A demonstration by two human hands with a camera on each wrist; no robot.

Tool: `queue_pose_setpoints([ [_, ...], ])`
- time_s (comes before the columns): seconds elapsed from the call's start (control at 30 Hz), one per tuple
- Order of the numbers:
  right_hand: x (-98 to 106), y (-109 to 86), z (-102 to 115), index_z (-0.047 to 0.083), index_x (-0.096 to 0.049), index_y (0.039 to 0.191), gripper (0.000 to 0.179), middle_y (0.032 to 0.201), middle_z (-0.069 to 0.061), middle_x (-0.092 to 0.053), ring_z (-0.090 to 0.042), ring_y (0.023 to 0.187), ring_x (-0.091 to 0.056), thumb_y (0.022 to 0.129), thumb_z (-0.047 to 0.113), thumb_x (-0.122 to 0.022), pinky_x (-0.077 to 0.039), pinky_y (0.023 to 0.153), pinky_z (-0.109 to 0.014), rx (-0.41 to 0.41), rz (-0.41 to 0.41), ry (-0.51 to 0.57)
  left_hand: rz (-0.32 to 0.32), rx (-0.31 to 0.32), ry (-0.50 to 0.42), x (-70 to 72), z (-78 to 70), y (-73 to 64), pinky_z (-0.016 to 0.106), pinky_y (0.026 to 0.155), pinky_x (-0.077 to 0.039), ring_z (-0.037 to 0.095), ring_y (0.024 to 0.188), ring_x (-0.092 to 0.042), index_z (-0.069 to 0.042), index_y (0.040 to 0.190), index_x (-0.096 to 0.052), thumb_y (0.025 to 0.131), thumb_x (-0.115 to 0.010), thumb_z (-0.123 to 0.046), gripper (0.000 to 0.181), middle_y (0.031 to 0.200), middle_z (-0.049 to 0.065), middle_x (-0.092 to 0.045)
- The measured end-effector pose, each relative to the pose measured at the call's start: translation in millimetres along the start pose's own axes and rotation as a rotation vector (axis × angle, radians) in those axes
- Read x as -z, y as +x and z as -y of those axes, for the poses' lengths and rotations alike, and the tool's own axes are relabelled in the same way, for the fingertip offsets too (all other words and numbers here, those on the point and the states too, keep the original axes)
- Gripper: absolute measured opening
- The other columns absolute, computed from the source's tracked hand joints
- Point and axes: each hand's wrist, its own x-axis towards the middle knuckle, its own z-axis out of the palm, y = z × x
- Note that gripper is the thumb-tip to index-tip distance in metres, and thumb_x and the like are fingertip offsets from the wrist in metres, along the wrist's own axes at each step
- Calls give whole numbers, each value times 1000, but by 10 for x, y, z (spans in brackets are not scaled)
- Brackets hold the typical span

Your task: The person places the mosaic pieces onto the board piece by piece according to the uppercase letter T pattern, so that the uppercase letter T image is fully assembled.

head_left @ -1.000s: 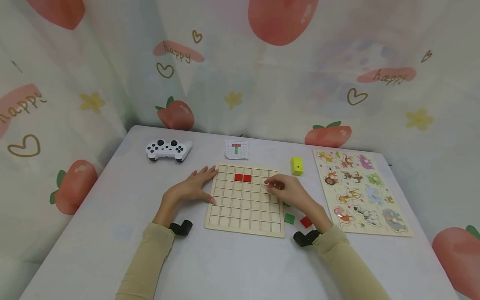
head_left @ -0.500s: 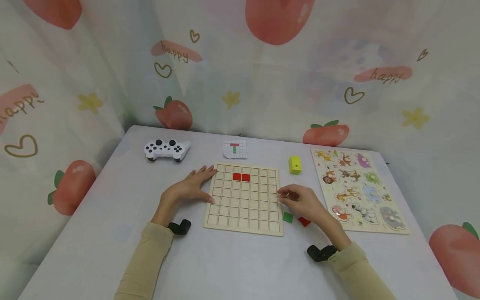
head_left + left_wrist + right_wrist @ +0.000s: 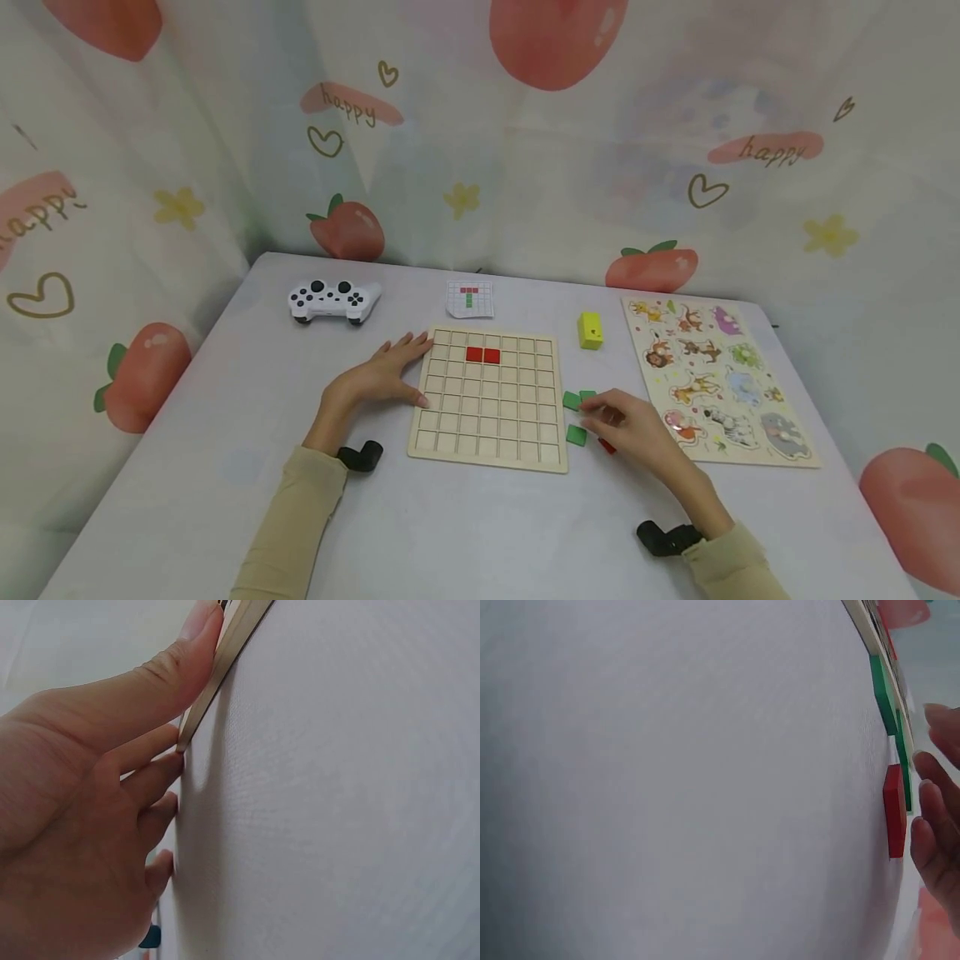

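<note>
We saw the left hand [image 3: 378, 375] lying at the left side of a wooden grid board [image 3: 480, 462], its fingers spread and grasping nothing; the left wrist view showed us the thumb against the board's edge. The board lay flat near the middle of the white tabletop [image 3: 450, 533]. In its second row from the far side we found two red tiles [image 3: 475, 355], side by side in the third and fourth columns from the left.

Beyond the board's right edge, the right hand [image 3: 628, 423] hung over the loose tiles, its fingers loosely bent, and we saw nothing in its grasp. Two green tiles [image 3: 572, 401] lay close together by its fingertips, and a third green tile [image 3: 576, 435] sat just nearer to the person. A loose red tile [image 3: 607, 447] was partly hidden beneath that hand; in the right wrist view we saw a gap between it and the fingers.

Past the board we noted a small card [image 3: 470, 299] printed with a red and green T, a white game controller [image 3: 333, 300] to its left, and a yellow block [image 3: 590, 331] to its right. An animal puzzle [image 3: 712, 364] lay farther right.
</note>
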Motion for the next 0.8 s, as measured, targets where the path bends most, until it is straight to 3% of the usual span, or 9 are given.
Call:
queue_pose_setpoints([
  [0.5, 137, -235, -94, 9, -73, 109, 27, 86, 2, -64, -9, 73, -52, 86, 19, -83, -45, 59, -21, -86, 22, -56, 9, 14, -10, 17, -30, -24, 52, 131, 4, 32, 161, -1, -9, 164, -25, 80, -88, -30, 107, 173, 9, -13],
  [0.8, 145, -295, -125, 5, -72, 110, 32, 93, -3, -68, -12, 77, -57, 84, 19, -85, -50, 64, -20, -132, 37, -54, 1, 0, -24, 7, -19, -32, 52, 131, 5, 32, 161, -1, -9, 164, -25, 80, -87, -29, 106, 173, 9, -14],
])
